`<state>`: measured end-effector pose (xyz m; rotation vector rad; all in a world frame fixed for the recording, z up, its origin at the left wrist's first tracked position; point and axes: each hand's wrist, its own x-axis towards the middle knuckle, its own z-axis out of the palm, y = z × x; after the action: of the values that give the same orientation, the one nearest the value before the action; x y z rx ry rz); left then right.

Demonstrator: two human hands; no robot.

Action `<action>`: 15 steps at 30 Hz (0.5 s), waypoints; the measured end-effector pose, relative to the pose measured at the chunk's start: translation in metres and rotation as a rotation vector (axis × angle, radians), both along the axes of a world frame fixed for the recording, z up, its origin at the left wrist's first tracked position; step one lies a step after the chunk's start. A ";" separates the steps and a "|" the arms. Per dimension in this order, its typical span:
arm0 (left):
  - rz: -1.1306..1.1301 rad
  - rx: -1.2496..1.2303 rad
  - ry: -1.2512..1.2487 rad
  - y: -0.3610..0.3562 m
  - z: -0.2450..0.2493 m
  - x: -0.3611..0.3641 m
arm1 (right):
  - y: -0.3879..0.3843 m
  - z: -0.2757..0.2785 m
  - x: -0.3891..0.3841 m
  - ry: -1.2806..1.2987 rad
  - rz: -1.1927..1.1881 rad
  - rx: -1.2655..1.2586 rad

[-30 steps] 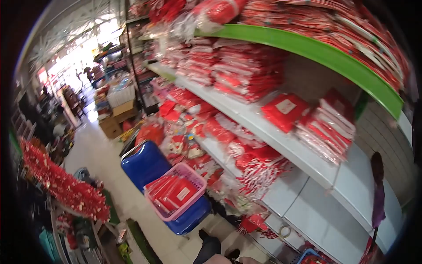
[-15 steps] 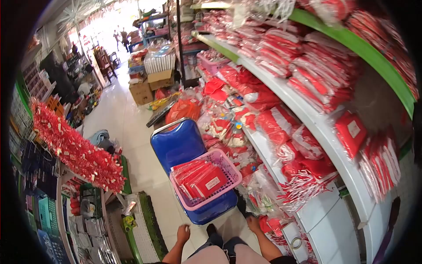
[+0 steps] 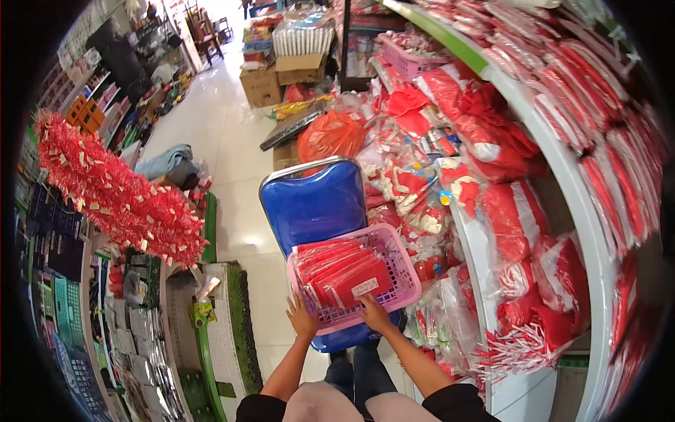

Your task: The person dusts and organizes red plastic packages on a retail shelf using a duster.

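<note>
A pink plastic basket [image 3: 404, 290] rests on the seat of a blue cushioned chair [image 3: 313, 204]. Inside it lies a stack of flat red packets [image 3: 341, 271] in clear wrapping, the front one bearing a white label. My left hand [image 3: 302, 320] is at the basket's near left corner, fingers stretched up along its side. At the near rim, just below the labelled packet, is my right hand [image 3: 374, 314], its fingers reaching over the edge. Whether those fingertips touch the packet or only the rim, I cannot make out.
Shelves [image 3: 562, 133] of red and white packets line the right side, with bagged red goods [image 3: 408, 183] piled beside the chair. Red tinsel [image 3: 126, 193] hangs on the left. Cardboard boxes [image 3: 261, 86] and an orange bag [image 3: 330, 137] stand beyond the chair.
Both hands have risen from beside my legs to the near side of the basket. The view has moved closer to the chair and tilted down. The packets still lie in the basket.
</note>
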<state>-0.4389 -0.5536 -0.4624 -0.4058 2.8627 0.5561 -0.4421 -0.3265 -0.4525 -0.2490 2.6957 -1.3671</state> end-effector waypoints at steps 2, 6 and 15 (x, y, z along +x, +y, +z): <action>0.001 0.047 -0.010 -0.006 -0.005 -0.006 | -0.001 -0.019 -0.026 -0.013 0.029 -0.022; -0.004 0.116 0.017 -0.008 -0.014 -0.004 | -0.006 -0.033 -0.051 -0.091 0.054 0.015; -0.026 0.099 0.086 -0.026 -0.017 -0.014 | -0.014 -0.054 -0.070 0.036 0.188 0.415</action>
<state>-0.4530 -0.5800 -0.4799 -0.3360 2.9014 0.7242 -0.5120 -0.3404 -0.5062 -0.4731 2.8162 -0.7380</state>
